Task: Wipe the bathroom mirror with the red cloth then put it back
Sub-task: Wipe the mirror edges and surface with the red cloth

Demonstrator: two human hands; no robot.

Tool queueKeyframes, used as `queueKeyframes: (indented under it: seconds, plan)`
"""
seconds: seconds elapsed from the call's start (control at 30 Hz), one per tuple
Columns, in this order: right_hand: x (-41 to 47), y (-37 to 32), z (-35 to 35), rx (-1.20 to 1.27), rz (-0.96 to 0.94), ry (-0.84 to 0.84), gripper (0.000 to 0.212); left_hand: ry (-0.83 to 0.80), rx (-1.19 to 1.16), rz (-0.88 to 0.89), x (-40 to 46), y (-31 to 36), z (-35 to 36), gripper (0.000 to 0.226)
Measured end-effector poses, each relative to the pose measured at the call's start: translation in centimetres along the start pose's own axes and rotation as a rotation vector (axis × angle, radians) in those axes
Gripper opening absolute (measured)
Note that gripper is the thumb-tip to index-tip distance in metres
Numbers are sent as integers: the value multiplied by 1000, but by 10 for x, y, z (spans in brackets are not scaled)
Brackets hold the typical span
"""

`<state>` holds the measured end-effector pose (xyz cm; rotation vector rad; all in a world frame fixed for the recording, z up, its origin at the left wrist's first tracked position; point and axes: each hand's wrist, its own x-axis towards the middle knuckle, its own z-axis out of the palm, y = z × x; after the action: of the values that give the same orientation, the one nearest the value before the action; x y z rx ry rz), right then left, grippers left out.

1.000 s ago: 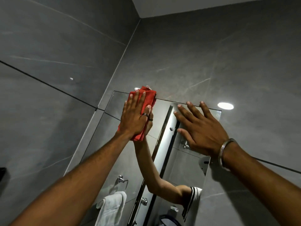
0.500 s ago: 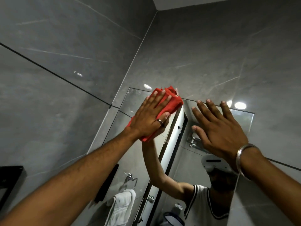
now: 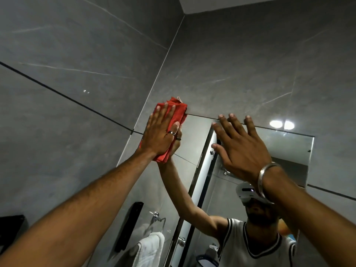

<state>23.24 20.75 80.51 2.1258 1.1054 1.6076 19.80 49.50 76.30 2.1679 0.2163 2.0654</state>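
The bathroom mirror [image 3: 289, 149] hangs on the grey tiled wall, its top edge running from left to right across the middle of the view. My left hand [image 3: 160, 134] presses a folded red cloth [image 3: 176, 110] flat against the mirror's top left corner, fingers spread over it. My right hand [image 3: 238, 147] lies flat on the glass near the top edge, fingers apart, holding nothing. A metal bangle sits on that wrist. The mirror reflects a person, their raised arm and a headset.
Grey tiled walls [image 3: 77, 54] meet in a corner just left of the mirror. A black fixture [image 3: 11, 226] juts from the left wall at the lower left. Reflected in the glass are a white towel on a ring, a door frame and ceiling lights.
My left hand has slid the red cloth leftward along the mirror's top edge into the top left corner. The view has shifted, showing more of the mirror. My right hand stays flat on the glass.
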Motion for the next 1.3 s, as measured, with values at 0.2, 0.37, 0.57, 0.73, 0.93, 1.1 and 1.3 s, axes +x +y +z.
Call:
queueKeyframes:
  seconds: [0.2, 0.37, 0.57, 0.73, 0.93, 1.1, 1.3]
  plan:
    - [38, -39, 5, 46, -49, 5, 75, -3, -10, -58, 3, -16, -7, 65]
    - [36, -53, 11, 26, -51, -10, 82, 20, -26, -191, 5, -22, -10, 70]
    - [37, -42, 5, 64, 0, 26, 83, -6, 3, -90, -5, -21, -5, 64]
    - [41, -48, 3, 64, 48, 47, 73, -103, 77, 171, -38, -25, -7, 68]
    - [18, -65, 2, 7, -70, 87, 80, -27, 6, 74, -35, -28, -5, 62]
    - [-20, -30, -1, -13, -60, 67, 80, 41, -17, -258, -21, -13, 11, 66]
    - [-61, 32, -11, 9, 140, 109, 76, 43, -2, -173, -34, 53, 28, 69]
